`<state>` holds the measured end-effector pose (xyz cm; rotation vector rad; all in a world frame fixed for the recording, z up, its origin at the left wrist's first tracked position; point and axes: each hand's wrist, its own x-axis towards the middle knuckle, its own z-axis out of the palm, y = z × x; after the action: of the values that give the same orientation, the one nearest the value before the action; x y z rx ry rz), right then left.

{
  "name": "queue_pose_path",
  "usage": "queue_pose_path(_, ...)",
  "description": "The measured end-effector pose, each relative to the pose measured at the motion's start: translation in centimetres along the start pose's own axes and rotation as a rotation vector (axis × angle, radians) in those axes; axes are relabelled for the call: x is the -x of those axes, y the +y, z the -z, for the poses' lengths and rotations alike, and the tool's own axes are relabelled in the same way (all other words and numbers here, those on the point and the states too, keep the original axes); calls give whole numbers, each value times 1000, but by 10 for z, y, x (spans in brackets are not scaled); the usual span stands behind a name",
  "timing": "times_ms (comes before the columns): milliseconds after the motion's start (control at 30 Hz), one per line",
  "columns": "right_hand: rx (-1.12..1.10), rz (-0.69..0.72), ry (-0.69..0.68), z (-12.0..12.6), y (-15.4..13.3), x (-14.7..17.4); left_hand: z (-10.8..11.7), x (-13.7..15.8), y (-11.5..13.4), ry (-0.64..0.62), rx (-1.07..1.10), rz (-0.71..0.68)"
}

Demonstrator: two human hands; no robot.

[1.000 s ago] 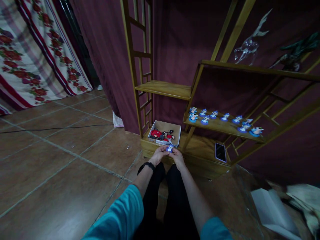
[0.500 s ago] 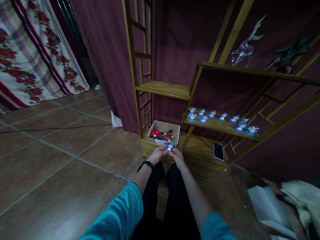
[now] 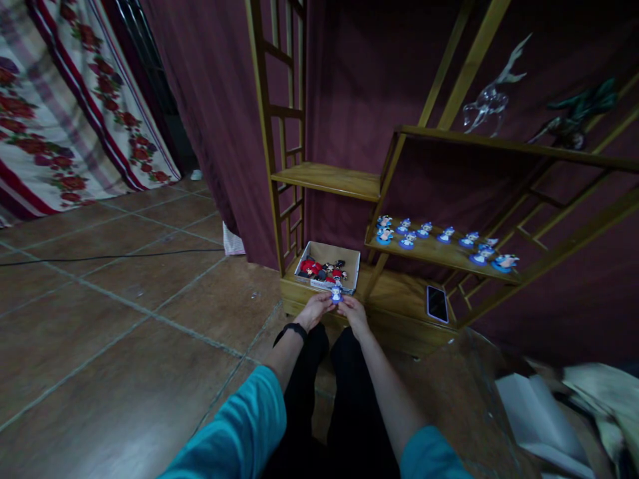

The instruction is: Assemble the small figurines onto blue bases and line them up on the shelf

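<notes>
Between my two hands is a small purple-and-white figurine [image 3: 336,295], held upright by its base. My left hand [image 3: 315,310] pinches it from the left, and a dark band circles that wrist. From the right, the fingers of my right hand [image 3: 355,315] close on the same base. Just beyond my hands, an open cardboard box [image 3: 325,251] holds several red and black figurines [image 3: 312,267]. Similar blue and purple figurines [image 3: 425,230] stand in rough rows on the shelf to the right.
A wooden display rack [image 3: 329,181] stands ahead. On its bottom board lies a phone [image 3: 437,304]. A clear deer ornament [image 3: 489,106] and a dark green statue [image 3: 574,116] occupy the upper right shelf. A white box [image 3: 542,416] sits on the floor at lower right.
The figurine in my hands has tipped more upright and shifted slightly left. Both hands keep their hold on it, and the shelf figurines stay as they were.
</notes>
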<state>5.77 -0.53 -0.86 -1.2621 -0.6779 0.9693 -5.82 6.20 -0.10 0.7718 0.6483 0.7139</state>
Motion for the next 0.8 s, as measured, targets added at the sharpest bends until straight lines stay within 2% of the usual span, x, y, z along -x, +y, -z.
queue_pose_path(433, -36, 23, 56, -1, 2, 1, -2, 1, 1, 56, 16, -1)
queue_pose_path(800, -38, -1, 78, 0, -1, 1, -2, 0, -1, -11, 1, -18)
